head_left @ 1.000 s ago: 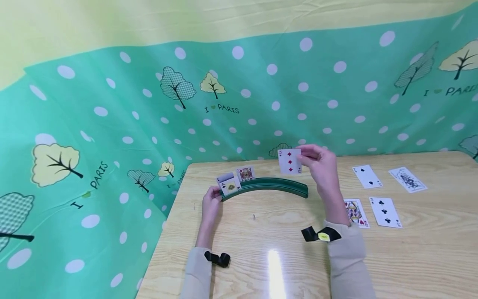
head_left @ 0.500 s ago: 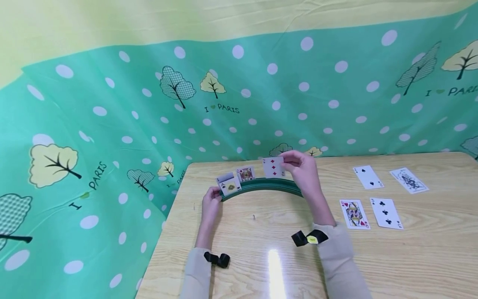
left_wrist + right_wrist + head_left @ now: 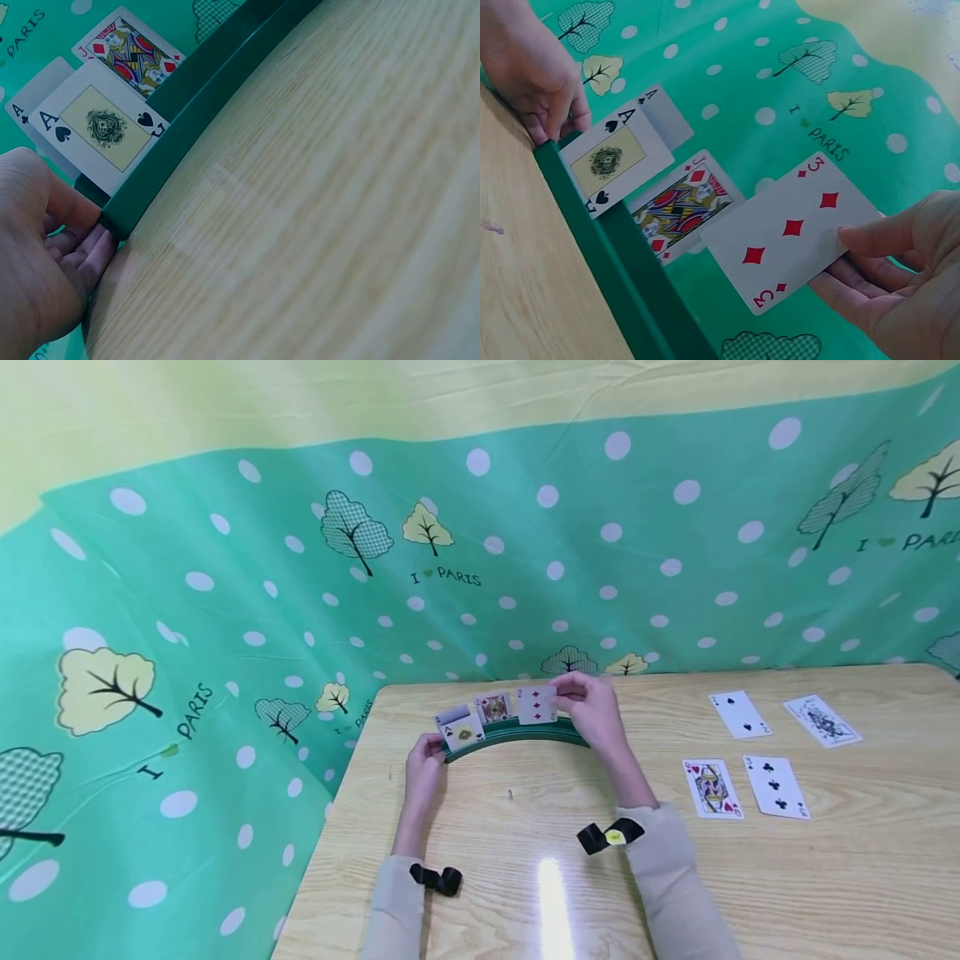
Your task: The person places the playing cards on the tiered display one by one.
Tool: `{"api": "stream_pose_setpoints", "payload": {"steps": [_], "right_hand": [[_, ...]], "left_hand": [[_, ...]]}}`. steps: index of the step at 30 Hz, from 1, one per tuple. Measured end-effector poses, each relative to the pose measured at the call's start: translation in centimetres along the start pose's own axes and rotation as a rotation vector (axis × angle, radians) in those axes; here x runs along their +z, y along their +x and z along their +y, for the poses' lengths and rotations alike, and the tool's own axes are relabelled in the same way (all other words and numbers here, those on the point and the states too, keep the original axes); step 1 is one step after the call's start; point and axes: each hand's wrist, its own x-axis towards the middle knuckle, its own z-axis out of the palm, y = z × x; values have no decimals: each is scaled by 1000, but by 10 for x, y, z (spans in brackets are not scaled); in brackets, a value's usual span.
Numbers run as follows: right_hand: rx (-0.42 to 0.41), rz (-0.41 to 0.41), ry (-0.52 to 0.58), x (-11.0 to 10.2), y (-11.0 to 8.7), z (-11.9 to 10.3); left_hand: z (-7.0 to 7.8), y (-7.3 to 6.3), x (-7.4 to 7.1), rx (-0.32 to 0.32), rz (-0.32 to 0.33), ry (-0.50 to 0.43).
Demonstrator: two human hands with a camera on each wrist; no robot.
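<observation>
Nearest my head cam: beige L sleeve [image 3: 396, 906] + R sleeve [image 3: 675, 868], black strap at each cuff, over the wood table [image 3: 495, 827]. Strip of glare on the tabletop betw. them. Just past R sleeve, two cards flat, face up: queen of hearts [image 3: 712, 789], w/ 3 of clubs [image 3: 777, 787] just to its R.

Next out, L hand [image 3: 423, 768] pinching L end of the curved green rack [image 3: 517, 732]. In that end I see ace of spades [image 3: 462, 734] propped in front, tilted; second ace [image 3: 56, 71] behind it, mostly covered, black suit, pip too small for me to call. Jack of diamonds [image 3: 493, 707] stands just R of the aces; L wrist cam has it partly behind the front ace.

R hand [image 3: 595, 708]: thumb + fingers grasping 3 of diamonds [image 3: 534, 706] by its R edge. Card's just R of jack, above the rack; head cam shows its bottom edge overlapping the rack, R wrist cam shows a gap, so I log it as held clear.

Off to far R on tabletop: 2 of spades [image 3: 740, 714], then a b/w picture card [image 3: 822, 720], both flat.

Farthest: green cloth [image 3: 517, 543] w/ white dots, trees, "PARIS" lettering; yellow band up top.
</observation>
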Motion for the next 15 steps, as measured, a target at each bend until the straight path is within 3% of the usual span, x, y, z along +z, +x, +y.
{"api": "stream_pose_setpoints", "payload": {"steps": [15], "right_hand": [[35,-22,32,26,5,23]], "left_hand": [[3,0,-1,11,-1,-9]]}}
